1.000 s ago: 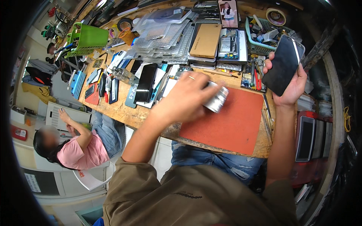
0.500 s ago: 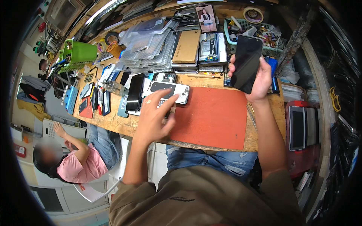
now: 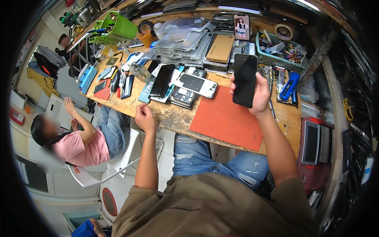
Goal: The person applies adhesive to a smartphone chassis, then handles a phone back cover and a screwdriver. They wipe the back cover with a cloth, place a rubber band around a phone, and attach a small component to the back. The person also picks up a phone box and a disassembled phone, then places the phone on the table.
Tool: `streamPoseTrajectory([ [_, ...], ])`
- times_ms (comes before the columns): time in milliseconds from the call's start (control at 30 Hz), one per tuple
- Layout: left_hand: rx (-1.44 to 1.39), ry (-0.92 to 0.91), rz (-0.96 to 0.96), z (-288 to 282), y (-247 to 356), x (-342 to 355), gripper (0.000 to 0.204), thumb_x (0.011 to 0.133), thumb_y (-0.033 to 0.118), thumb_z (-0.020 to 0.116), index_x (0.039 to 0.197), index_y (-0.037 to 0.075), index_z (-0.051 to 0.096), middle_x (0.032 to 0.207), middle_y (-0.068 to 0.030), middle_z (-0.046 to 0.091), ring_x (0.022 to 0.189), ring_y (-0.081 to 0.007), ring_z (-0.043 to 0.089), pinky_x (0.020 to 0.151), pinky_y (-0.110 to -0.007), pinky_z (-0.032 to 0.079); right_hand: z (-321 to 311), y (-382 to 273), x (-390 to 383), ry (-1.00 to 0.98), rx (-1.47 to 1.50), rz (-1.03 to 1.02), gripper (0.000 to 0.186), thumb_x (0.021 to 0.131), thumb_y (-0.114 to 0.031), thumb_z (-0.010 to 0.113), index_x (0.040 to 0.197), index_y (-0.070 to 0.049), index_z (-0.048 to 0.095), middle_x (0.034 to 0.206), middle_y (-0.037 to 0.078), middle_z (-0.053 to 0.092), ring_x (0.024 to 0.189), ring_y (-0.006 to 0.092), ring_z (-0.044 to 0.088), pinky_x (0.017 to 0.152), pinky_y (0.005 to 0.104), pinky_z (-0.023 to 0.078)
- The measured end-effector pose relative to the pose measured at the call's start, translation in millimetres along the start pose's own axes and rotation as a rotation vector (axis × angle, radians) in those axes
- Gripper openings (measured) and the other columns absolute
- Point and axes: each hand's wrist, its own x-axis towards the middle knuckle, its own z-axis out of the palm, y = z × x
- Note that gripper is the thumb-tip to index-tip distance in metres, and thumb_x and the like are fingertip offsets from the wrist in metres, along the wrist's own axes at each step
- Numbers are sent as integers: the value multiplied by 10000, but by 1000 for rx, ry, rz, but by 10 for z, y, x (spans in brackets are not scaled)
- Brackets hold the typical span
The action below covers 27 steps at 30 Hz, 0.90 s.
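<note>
In my right hand (image 3: 261, 94) is a black smartphone (image 3: 244, 81), its dark screen facing me, held upright over the far right part of an orange mat (image 3: 229, 122). My left hand (image 3: 146, 117) is closed at the front edge of the wooden table (image 3: 166, 118), fingers curled together; anything inside them is hidden. Just beyond it lies a black phone screen (image 3: 162, 80) on a light sheet. To its right a white-framed phone part (image 3: 196, 84) rests across opened phones with bare circuit boards (image 3: 183, 96).
Bubble-wrap packets (image 3: 183, 45) and boxes (image 3: 219, 48) are stacked behind. A teal basket of small parts (image 3: 282, 55) and a blue tool (image 3: 290, 86) sit at the right. A green basket (image 3: 118, 29) stands far left. Someone in a pink shirt (image 3: 83, 144) sits to the left.
My left hand has drawn back from the white-framed part to the table's front edge, and its spread fingers have closed. The phone in my right hand has come lower. The view has turned.
</note>
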Motion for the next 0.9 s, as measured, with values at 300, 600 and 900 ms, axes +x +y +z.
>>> streamPoseTrajectory([
  [300,123,45,60,60,42,7,82,912,95,666,925,44,728,633,10,534,567,-108,478,553,-318,404,135,45,-32,-136,262,84,648,1059,-511,355,1373,4,592,1171,198,686,972,301,681,860,464,584],
  [600,53,77,58,44,29,-135,77,946,37,618,922,5,685,712,6,559,637,-84,477,578,-276,398,138,189,-104,-100,235,231,654,1055,-514,365,1431,-4,526,1220,199,659,987,276,678,867,443,589],
  [900,-21,-5,71,-98,38,-336,90,939,-9,568,944,-31,655,834,-79,633,733,-188,574,684,-328,478,291,275,-11,98,160,402,689,1035,-512,460,1523,-28,421,1244,201,603,1004,236,648,872,399,577],
])
